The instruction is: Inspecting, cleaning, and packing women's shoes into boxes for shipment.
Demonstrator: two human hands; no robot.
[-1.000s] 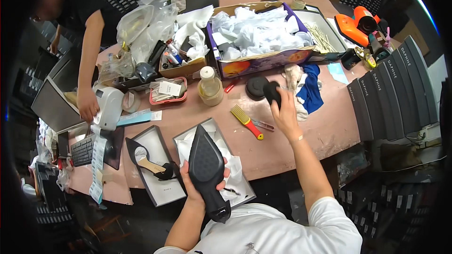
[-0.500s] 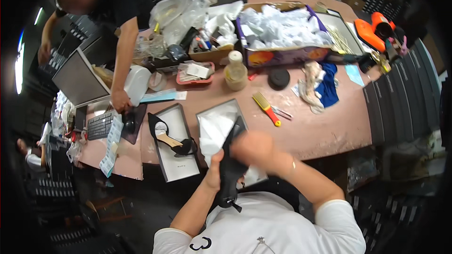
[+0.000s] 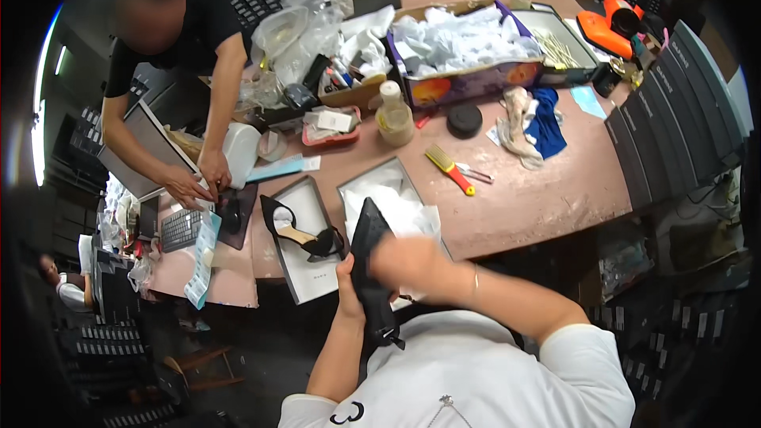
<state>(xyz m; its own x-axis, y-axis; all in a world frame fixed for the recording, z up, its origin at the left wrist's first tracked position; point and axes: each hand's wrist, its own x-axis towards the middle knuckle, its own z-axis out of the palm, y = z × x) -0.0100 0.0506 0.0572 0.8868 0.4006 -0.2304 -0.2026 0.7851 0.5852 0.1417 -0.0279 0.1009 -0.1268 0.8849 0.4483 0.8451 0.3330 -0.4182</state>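
Note:
A black pointed shoe (image 3: 376,307) is in my left hand (image 3: 349,289), its toe pointing away from me and its sole side partly showing. The fingers of that hand wrap round the shoe's left side. My right hand (image 3: 412,263) is against or just over the shoe's right side, smeared by motion; whether it holds anything is hidden. Beyond the shoe, white tissue paper (image 3: 408,211) fills an open grey-edged box (image 3: 388,168). To its left, another black shoe (image 3: 295,231), with a bow-like trim, lies in a white-lined box lid or tray (image 3: 313,288).
A yellow-and-red brush (image 3: 449,168), a bottle (image 3: 394,115), a black round lid (image 3: 464,121) and cloths (image 3: 543,128) lie on the pink table (image 3: 507,214). Dark shoeboxes (image 3: 674,119) stand at right. At left, a co-worker's hands (image 3: 202,182) are beside a keyboard (image 3: 182,230) and label strip (image 3: 204,261).
The shoe in my left hand has swung its toe leftward, and my right hand stays blurred at it. The co-worker's two hands have come together near the label strip. The view has shifted slightly.

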